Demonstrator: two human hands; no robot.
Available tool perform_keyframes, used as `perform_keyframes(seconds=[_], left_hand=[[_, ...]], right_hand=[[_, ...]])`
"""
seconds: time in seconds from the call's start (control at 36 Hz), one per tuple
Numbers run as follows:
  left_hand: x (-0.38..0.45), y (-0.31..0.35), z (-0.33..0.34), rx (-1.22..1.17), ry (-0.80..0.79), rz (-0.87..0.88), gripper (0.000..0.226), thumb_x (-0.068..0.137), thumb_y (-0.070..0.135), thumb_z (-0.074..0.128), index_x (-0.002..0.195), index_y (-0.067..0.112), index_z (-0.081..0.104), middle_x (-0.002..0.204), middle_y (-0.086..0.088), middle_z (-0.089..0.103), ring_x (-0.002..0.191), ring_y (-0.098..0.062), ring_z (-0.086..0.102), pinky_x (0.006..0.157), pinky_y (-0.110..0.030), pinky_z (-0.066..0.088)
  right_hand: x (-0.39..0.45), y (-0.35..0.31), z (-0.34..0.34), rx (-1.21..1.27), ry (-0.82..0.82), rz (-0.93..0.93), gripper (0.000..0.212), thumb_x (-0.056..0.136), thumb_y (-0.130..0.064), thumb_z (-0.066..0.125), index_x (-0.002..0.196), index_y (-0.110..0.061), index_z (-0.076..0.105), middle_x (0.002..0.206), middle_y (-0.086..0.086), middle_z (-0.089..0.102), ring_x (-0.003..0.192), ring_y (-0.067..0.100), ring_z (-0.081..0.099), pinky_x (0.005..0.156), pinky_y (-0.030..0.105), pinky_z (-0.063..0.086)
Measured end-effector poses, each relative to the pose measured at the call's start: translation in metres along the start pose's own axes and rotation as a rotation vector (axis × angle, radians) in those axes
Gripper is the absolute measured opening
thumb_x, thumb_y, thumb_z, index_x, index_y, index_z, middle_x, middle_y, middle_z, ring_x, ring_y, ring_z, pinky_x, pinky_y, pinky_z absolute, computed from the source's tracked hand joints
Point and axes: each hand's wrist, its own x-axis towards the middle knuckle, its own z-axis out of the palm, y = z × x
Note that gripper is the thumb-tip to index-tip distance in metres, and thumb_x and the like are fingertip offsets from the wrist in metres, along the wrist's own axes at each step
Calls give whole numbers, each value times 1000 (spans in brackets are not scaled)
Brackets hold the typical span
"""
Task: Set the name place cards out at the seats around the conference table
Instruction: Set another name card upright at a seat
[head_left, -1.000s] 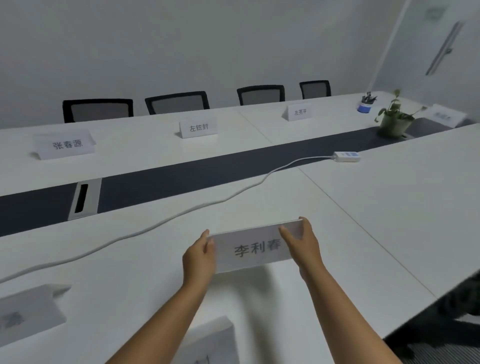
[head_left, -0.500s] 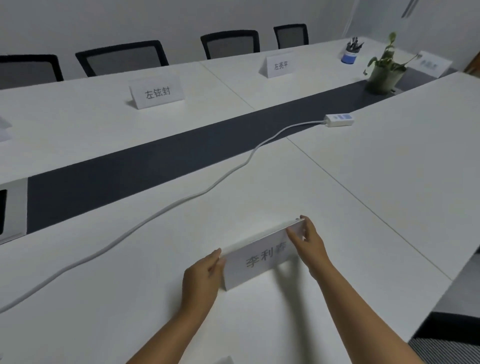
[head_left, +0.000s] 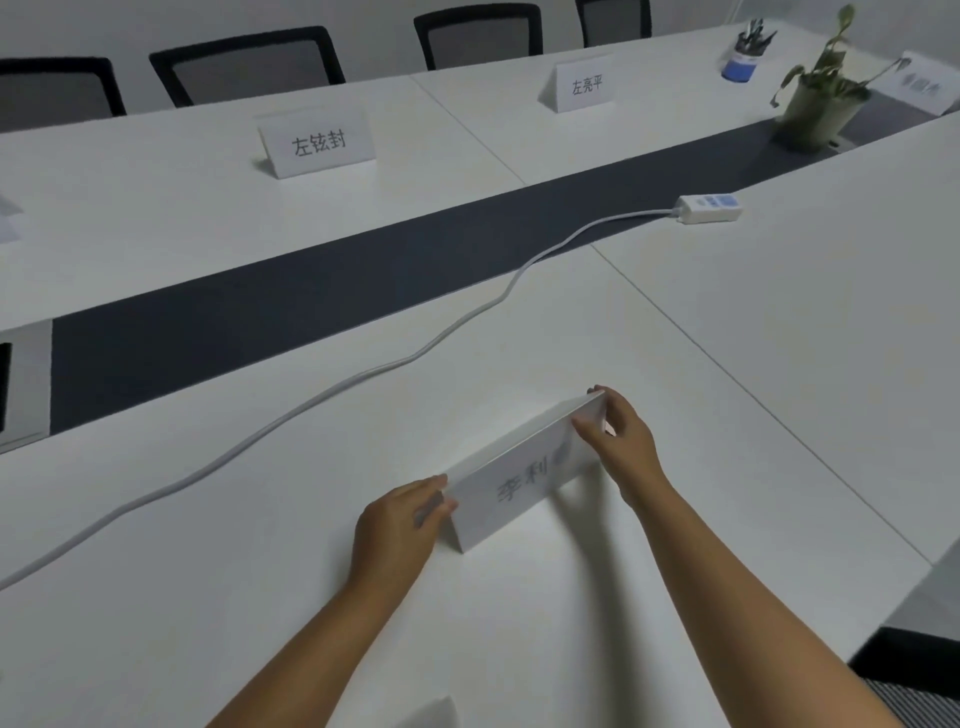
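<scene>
With the left hand (head_left: 397, 525) and right hand (head_left: 621, 441) pinching opposite ends of the white folded tent-shaped name card (head_left: 519, 480) on the near white tabletop (head_left: 519, 623), an uneven release risked leaving it crooked or toppled.

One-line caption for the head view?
Both hands, left hand and right hand, hold a name card on the white table.

Far cards: 左铉封 (head_left: 317, 144), 左亮平 (head_left: 586, 84). Held card (head_left: 519, 483): 李利 (third character covered).
</scene>
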Motion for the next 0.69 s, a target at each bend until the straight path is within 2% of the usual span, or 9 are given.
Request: perform_keyframes(seconds=[0.08,0.19,0.36,0.5,0.69], left_hand=[[-2,0,2,-11,14,-4,29,77,9,67,106,5,66,112,-10,66,93,-12,56,86,-19,42],[-4,1,6,-47,32,-42,30,75,6,69,105,3,66,111,-11,66,95,-14,57,90,-28,44],[3,3,9,-114,58,-91,31,75,6,68,106,2,64,100,-3,63,91,-16,58,84,-24,42],[13,5,8,-159,47,-122,31,77,7,67,107,4,64,97,1,61,91,-16,59,84,-24,42],[22,6,7,-182,38,-130,30,77,7,66,107,4,64,98,-3,61,92,-16,57,85,-25,43]], right_hand=[[3,-2,-2,-25,-24,-7,39,80,-11,63,117,-17,52,116,-4,55,112,12,50,103,35,39],[9,-4,-2,-27,-40,2,40,79,-11,64,117,-16,53,117,-2,57,113,16,52,101,36,40],[10,-1,-3,-14,-10,-12,31,80,-12,63,106,-25,53,110,-3,58,109,16,54,99,36,42],[16,2,-2,-27,-5,-5,38,80,-19,63,117,-20,54,123,1,58,117,20,52,101,42,42],[19,-1,0,-9,1,-4,39,82,-17,61,119,-20,53,123,0,57,117,19,51,100,39,43]])
